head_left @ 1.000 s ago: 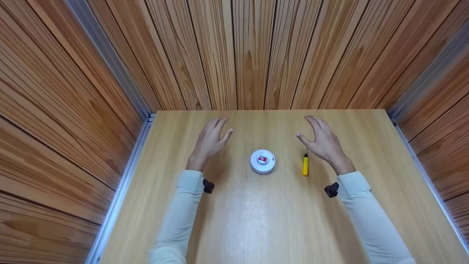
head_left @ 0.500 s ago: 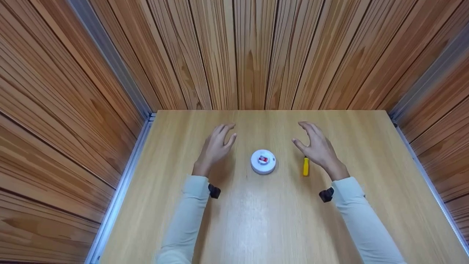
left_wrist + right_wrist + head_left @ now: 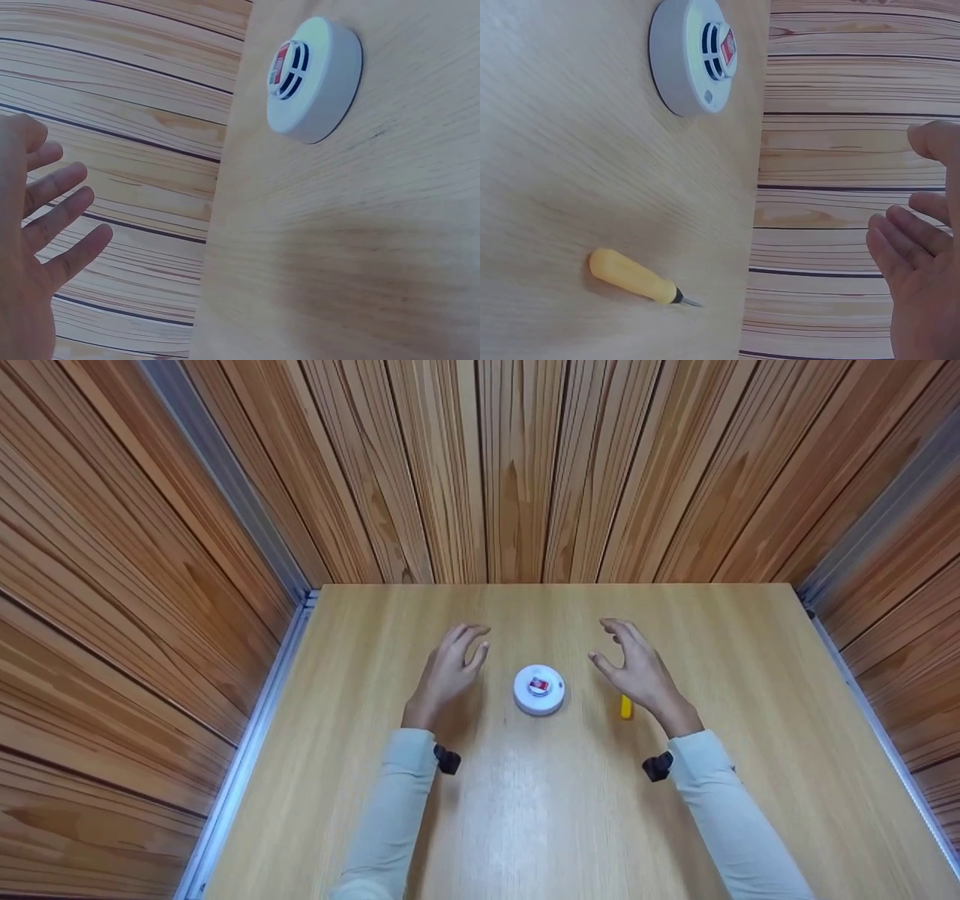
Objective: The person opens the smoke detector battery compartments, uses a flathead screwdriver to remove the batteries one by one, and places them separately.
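Observation:
A round white smoke detector (image 3: 538,701) with vent slots and a red label on its raised centre sits on the table between the two hands. To its left, the left hand (image 3: 448,667) hovers with fingers spread and holds nothing. On the other side the right hand (image 3: 636,669) hangs in the air, fingers loosely bent, also holding nothing. Beneath the right hand lies a yellow-handled screwdriver (image 3: 634,277); its shaft is hidden in the head view but shows in the right wrist view.
The wooden table (image 3: 510,825) meets a plank wall (image 3: 517,472) at its back edge. Plank walls with metal frame posts (image 3: 232,472) stand at both sides. A small black camera (image 3: 448,760) is worn at each wrist.
Both hands have drawn inward and slightly nearer the body, closer to the smoke detector. The right hand now covers more of the screwdriver in the head view. Detector and screwdriver have stayed put.

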`<state>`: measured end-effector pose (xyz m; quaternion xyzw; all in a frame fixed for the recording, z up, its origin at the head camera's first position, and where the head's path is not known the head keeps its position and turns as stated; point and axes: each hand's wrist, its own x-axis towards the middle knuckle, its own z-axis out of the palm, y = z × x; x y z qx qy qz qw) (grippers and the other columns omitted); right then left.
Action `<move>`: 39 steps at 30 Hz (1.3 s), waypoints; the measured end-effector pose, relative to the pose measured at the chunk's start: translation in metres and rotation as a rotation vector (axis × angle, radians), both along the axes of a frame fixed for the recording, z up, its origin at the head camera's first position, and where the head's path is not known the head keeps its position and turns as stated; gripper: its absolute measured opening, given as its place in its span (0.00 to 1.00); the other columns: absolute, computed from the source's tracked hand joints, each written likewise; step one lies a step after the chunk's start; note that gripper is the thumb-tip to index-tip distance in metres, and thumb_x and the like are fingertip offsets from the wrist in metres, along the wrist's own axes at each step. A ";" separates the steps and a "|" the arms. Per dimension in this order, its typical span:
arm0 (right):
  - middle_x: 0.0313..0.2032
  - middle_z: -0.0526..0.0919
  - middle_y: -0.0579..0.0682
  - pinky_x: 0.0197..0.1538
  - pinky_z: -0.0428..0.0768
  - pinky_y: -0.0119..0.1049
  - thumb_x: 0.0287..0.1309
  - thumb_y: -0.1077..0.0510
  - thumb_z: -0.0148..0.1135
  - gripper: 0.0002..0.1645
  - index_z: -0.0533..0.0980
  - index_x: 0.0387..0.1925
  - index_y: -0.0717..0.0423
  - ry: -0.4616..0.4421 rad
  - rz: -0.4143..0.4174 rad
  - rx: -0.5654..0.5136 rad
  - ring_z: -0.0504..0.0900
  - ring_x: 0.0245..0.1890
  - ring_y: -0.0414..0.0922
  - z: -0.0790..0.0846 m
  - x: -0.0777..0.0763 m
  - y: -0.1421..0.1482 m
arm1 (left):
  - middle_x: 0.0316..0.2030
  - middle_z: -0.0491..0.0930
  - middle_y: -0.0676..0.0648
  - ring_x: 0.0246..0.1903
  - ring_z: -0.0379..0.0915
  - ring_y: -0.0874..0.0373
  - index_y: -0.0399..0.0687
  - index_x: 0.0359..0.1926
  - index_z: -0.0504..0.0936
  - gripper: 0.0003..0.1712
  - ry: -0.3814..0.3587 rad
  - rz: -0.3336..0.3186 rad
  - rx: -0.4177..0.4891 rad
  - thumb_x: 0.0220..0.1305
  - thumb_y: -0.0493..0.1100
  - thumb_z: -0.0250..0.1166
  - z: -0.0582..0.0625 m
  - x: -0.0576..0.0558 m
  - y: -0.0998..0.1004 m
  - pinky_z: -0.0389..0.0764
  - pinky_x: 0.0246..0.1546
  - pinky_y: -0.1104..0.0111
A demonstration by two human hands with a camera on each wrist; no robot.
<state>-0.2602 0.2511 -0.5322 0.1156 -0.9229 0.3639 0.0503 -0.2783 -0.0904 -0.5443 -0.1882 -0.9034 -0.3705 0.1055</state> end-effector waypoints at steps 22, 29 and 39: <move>0.72 0.72 0.57 0.70 0.77 0.60 0.74 0.50 0.67 0.37 0.66 0.77 0.54 -0.008 0.025 -0.078 0.74 0.70 0.59 -0.029 0.005 -0.018 | 0.68 0.76 0.48 0.68 0.75 0.44 0.58 0.78 0.69 0.27 -0.184 -0.076 0.094 0.83 0.50 0.56 -0.030 0.006 0.018 0.79 0.68 0.56; 0.72 0.73 0.58 0.71 0.73 0.65 0.74 0.51 0.67 0.37 0.66 0.77 0.53 -0.036 0.033 -0.070 0.76 0.69 0.63 -0.041 0.009 -0.023 | 0.70 0.74 0.49 0.71 0.73 0.46 0.60 0.80 0.65 0.31 -0.207 -0.090 0.065 0.81 0.49 0.59 -0.042 0.009 0.025 0.77 0.71 0.55; 0.71 0.73 0.60 0.71 0.76 0.60 0.73 0.56 0.68 0.37 0.66 0.77 0.58 -0.076 0.062 -0.106 0.75 0.70 0.62 -0.057 0.011 -0.031 | 0.77 0.65 0.50 0.79 0.60 0.49 0.62 0.82 0.61 0.35 -0.283 -0.097 0.008 0.81 0.52 0.60 -0.055 0.016 0.035 0.67 0.78 0.51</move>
